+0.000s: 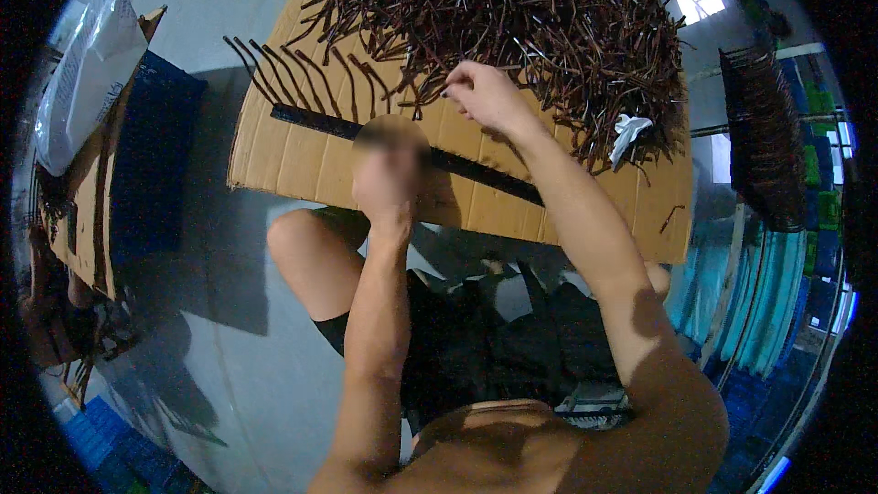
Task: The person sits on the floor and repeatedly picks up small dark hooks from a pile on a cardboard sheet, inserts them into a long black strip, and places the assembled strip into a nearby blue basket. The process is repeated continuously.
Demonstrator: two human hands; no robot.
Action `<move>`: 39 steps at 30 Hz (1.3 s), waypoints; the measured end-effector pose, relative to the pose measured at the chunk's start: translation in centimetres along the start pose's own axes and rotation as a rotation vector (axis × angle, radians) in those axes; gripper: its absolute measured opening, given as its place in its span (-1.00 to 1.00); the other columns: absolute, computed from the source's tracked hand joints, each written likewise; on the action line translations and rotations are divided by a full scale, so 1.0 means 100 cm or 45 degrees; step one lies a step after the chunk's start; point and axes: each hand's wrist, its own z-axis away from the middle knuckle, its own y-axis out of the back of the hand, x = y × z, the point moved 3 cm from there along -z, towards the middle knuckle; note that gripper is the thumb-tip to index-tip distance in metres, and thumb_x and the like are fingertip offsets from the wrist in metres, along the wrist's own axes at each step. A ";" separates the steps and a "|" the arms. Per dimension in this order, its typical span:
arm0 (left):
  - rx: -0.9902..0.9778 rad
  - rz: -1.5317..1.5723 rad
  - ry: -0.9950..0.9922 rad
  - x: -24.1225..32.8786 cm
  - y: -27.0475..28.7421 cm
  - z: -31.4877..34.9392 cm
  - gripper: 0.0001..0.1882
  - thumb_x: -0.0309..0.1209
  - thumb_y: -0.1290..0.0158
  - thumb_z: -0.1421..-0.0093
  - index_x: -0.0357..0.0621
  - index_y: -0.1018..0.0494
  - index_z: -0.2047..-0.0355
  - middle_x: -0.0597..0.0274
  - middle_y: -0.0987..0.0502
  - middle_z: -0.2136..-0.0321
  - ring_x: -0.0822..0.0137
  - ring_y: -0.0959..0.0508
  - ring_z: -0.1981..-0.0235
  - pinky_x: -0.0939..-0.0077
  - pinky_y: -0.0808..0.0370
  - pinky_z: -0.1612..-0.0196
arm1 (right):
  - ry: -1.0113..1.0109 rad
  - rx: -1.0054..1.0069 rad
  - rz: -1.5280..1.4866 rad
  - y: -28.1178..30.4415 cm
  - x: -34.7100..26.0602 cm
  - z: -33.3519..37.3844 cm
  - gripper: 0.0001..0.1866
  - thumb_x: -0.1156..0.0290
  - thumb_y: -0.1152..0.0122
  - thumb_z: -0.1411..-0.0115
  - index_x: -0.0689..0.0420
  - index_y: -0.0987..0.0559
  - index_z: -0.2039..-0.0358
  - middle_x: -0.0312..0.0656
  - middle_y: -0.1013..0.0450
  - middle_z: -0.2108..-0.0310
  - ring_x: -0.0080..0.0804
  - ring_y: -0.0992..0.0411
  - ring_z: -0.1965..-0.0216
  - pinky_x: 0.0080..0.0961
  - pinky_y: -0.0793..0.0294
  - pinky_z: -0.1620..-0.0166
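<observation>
Head view: work at a brown corrugated cardboard sheet (439, 197) is seen from above.
Black bar: a long, narrow black strip (489, 179) is laid slantwise across the cardboard's near part.
Row done: about eight thin, bent, dark-brown rods (320, 82) are ranged along the bar's left end.
Left to do: the bar's right stretch is seen without rods; a large tangled pile of similar brown rods (540, 18) is left beyond it, so the work is judged early.
Left hand: the bar's middle is covered by the left hand (391, 169); grip cannot be told, being blurred.
Right hand: the right hand (485, 96) is held by the pile's near edge, fingers curled; whether a rod is pinched cannot be told.
Obscured: rod-to-bar fastening is too small to make out.
</observation>
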 end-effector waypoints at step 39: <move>0.077 0.189 -0.122 -0.005 -0.011 0.001 -0.82 -0.30 -0.12 -0.14 -0.15 -0.54 0.42 0.14 -0.56 0.49 0.10 -0.55 0.46 0.31 -0.46 0.38 | 0.171 0.438 0.435 -0.011 0.016 -0.035 -0.64 0.51 -0.16 -0.09 0.20 -0.41 0.06 -0.05 -0.49 0.33 -0.18 -0.50 0.30 -0.31 -0.48 0.22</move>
